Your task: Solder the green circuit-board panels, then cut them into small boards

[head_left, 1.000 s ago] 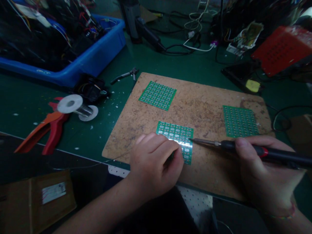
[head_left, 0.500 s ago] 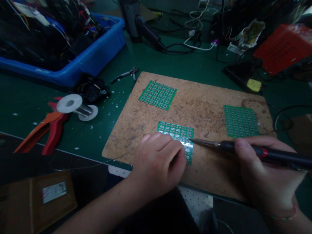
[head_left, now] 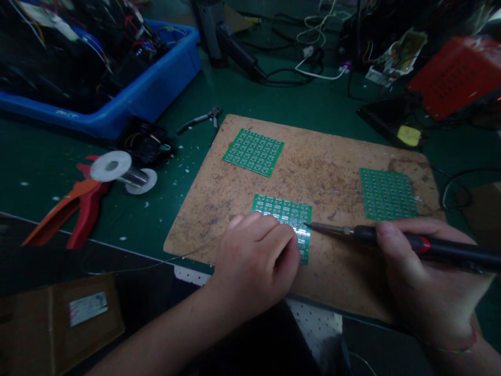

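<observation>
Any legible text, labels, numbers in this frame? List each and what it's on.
No text reads clearly.
White label on the cardboard box: printed lines, blurred.
Blue bin: pale mark on its front wall, too faint to read.
Green circuit board panels: markings too small to read.

On the desk (head_left: 274, 99), a mat (head_left: 336, 167). On the mat: front board (head_left: 287, 214) nearest, back board (head_left: 253, 152) behind at left, side board (head_left: 387, 194) at right. Soldering iron (head_left: 422, 244) tip on front board. Left of mat, spool (head_left: 121, 172) beside pliers (head_left: 74, 209); bin (head_left: 156, 89) behind.
</observation>
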`<state>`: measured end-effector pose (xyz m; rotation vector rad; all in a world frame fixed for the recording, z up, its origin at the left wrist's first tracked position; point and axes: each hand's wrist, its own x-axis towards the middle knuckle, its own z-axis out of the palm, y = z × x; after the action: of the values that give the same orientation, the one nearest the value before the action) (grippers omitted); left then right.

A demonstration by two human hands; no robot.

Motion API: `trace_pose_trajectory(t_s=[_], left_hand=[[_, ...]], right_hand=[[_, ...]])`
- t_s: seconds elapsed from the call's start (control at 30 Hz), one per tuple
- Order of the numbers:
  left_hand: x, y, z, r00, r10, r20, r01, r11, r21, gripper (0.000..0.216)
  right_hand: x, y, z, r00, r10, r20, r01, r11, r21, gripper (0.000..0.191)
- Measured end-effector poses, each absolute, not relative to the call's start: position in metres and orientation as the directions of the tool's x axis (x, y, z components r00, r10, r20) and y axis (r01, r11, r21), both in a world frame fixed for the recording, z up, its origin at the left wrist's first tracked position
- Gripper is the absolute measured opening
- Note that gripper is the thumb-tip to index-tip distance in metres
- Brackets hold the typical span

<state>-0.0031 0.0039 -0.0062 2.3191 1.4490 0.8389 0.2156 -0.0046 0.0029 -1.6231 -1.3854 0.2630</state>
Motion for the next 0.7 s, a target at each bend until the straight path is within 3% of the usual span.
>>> trace_pose_trajectory(t_s=[0.47, 0.7], left_hand=[[-0.0029, 0.0030, -0.0064, 0.343, 0.889, 0.304, 0.724, -0.457, 0.517, 0.017], [-0.0106, -0.0015, -0.0064, 0.199, 0.841, 0.504, 0.708, -0.479, 0.519, 0.011]], right_hand=[[0.2168, -0.0062, 0.0034, 0.309, 0.865, 0.396, 0.644, 0.116, -0.756, 0.010], [0.2191, -0.0042, 0.0025, 0.406, 0.829, 0.384, 0.561, 0.105, -0.821, 0.013]])
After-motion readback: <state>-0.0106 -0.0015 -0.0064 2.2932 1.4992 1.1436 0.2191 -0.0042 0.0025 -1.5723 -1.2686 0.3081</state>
